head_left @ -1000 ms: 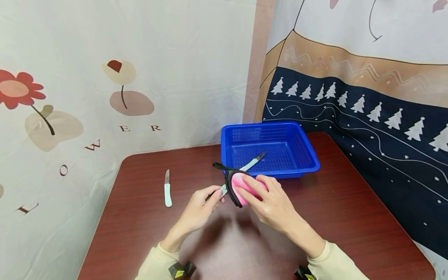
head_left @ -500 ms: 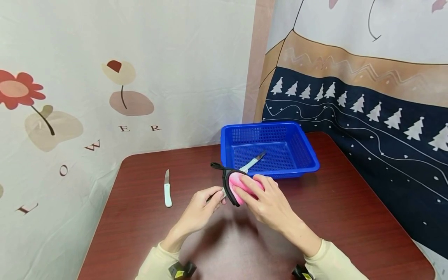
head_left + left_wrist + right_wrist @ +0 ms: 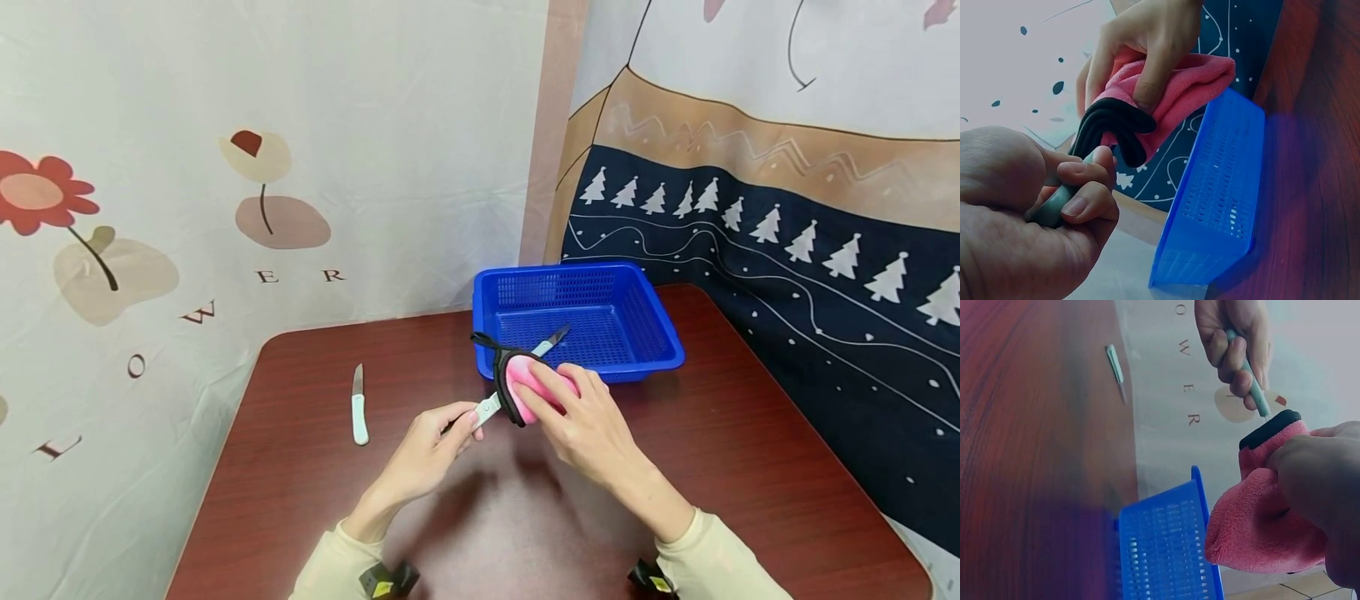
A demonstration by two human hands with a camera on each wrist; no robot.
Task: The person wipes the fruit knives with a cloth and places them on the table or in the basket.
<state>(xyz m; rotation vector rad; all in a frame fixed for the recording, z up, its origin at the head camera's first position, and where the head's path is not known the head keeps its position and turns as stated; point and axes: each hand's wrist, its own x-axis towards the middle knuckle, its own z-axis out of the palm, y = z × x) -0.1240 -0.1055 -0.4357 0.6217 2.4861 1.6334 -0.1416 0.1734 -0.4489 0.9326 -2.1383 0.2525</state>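
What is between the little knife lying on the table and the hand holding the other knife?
Only bare table lies between the spare knife and the left hand, as the head view shows.

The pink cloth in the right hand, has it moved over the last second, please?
Yes. The pink cloth, held by the right hand, has slid along the knife toward its tip, nearer the blue basket.

A person's bare left hand (image 3: 427, 454) and right hand (image 3: 588, 425) extend from cream long sleeves (image 3: 330, 562). Black wrist mounts (image 3: 386, 577) with yellow markings sit at both cuffs.
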